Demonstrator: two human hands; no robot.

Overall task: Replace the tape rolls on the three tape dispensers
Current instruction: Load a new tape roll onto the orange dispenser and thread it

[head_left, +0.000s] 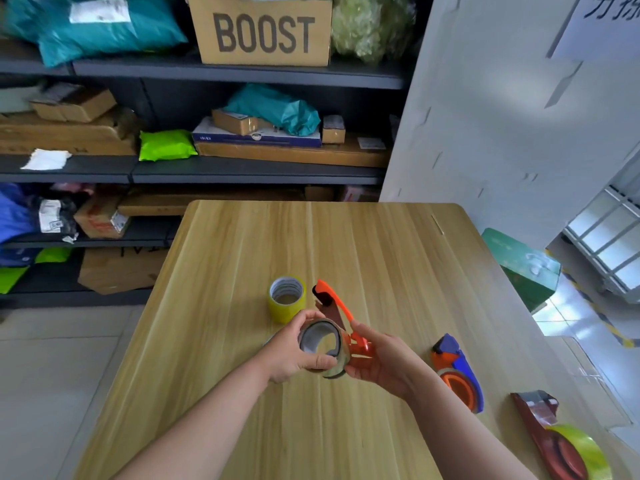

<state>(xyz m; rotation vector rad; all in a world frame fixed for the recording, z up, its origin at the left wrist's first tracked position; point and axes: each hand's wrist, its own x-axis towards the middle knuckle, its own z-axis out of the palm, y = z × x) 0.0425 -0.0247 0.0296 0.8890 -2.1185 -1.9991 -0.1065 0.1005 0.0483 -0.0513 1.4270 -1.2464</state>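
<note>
On the wooden table (214, 306) a stack of yellow tape rolls (287, 298) stands upright. Just before it the left hand (294, 355) curls its fingers around a clear tape roll (323, 344) — pressed against the orange dispenser (334, 306) gripped in the right hand (377, 362). Further right lie a blue dispenser (459, 372) and a dark red dispenser (550, 441) carrying yellow tape.

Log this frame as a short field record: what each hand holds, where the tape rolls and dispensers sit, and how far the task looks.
left hand: holds tape roll
right hand: holds orange dispenser
spare rolls: yellow stack on wooden table
blue dispenser: lying right of the hands, no roll visible on it
dark red dispenser: near right corner, carries yellow roll
progress: held roll beside orange dispenser; whether seated, unclear
</note>
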